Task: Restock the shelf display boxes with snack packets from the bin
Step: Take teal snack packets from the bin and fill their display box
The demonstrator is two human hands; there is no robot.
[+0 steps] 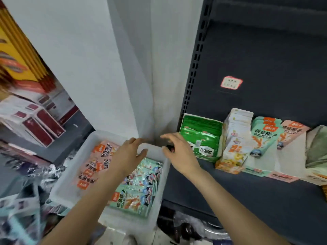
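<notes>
Neither hand held a packet at this point. My left hand (130,152) sat over the far end of the bin (70,170), fingers loosely bent, nothing in them as far as I could see. My right hand (177,152) hovered between the bin's far right corner and the green display box (201,137), fingers spread and slightly curled, empty; a small dark patch under the fingertips was too blurred to identify. Below the hands, the bin was well stocked: pink packets (95,163) on the left half, mint-green packets (139,188) on the right. On the shelf (247,191), the green box looked packed full. Next to it the white-and-yellow box (235,144) had a solid row, then the mint box (263,137) and the pink box (292,135) each showed packets standing at the front, depth unclear. My read: restock partly done, plenty of pink and mint stock left to move; next grab probably from the bin.
</notes>
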